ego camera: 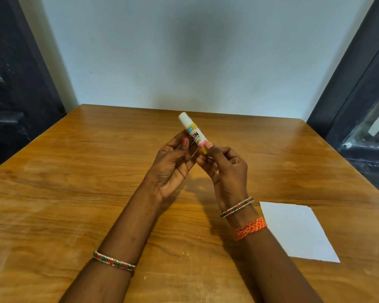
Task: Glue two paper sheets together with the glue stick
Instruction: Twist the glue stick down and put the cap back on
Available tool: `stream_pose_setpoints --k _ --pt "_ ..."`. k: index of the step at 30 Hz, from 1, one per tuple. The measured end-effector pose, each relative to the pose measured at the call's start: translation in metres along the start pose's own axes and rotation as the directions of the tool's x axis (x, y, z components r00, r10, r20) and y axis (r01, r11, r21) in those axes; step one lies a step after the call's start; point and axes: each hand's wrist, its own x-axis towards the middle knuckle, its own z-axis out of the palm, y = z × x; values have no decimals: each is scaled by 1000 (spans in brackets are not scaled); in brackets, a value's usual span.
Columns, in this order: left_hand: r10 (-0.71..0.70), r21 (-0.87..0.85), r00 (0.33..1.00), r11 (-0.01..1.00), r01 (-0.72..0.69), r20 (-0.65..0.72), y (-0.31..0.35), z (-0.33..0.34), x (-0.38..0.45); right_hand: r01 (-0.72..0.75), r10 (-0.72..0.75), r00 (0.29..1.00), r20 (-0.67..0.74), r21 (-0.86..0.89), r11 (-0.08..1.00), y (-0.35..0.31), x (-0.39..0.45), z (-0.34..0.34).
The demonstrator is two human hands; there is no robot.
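A white glue stick (pixel 192 131) with a coloured label and a yellow base is held up above the middle of the wooden table, its white end pointing up and away. My left hand (pixel 173 165) holds its middle between thumb and fingers. My right hand (pixel 227 169) pinches its yellow lower end with thumb and fingertips. A white paper sheet (pixel 298 231) lies flat on the table at the right, beside my right forearm. Whether it is one sheet or two stacked cannot be told.
The wooden table (pixel 74 193) reaches back to a pale wall (pixel 184 51). Dark furniture (pixel 11 95) stands at the left. A dark frame with glass (pixel 368 119) stands at the right, past the table's edge.
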Motion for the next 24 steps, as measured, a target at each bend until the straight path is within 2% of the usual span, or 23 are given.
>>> stream_pose_setpoints --k 3,6,8,10,12,14,16,17,18,19,20,21,22,23,24 --pt "24 -4 997 1000 -25 -77 1 -4 2 -97 93 994 57 88 991 -2 -1 0" --pt "40 43 997 998 -38 -67 3 -5 2 -195 180 979 97 176 965 -4 -2 1" --pt "60 74 993 996 -52 -106 2 -5 2 -197 184 979 87 181 964 -3 0 0" --pt "102 116 975 990 -80 -197 2 -5 4 -78 76 996 39 47 996 3 2 0" --pt "135 196 943 978 -77 -305 2 -7 6 144 -146 989 13 -277 950 8 1 0" --pt "135 263 921 964 -37 -365 1 -7 6 373 -383 919 100 -541 754 12 0 -2" --pt "120 293 914 956 -1 -388 -1 -6 4 573 -538 797 273 -622 534 13 -1 -5" --pt "114 293 916 956 4 -385 -1 -5 2 631 -573 747 337 -632 450 14 -1 -6" --pt "112 284 921 959 -2 -374 -1 -4 1 647 -580 730 361 -638 417 15 -1 -7" --pt "116 271 926 962 -15 -360 0 -3 0 621 -563 754 339 -646 443 16 0 -7" --pt "123 266 928 964 -27 -352 0 -2 0 552 -511 814 275 -640 535 15 0 -5" --pt "135 273 927 961 -37 -350 1 -2 0 443 -411 890 198 -589 676 13 1 -3" --pt "149 290 925 956 -44 -350 1 -2 0 306 -269 952 146 -477 824 9 1 -1" --pt "161 309 923 950 -49 -349 1 -2 0 155 -117 984 133 -332 930 7 2 -1" --pt "170 329 922 943 -50 -348 0 -2 0 27 4 989 150 -206 978 5 3 -2"
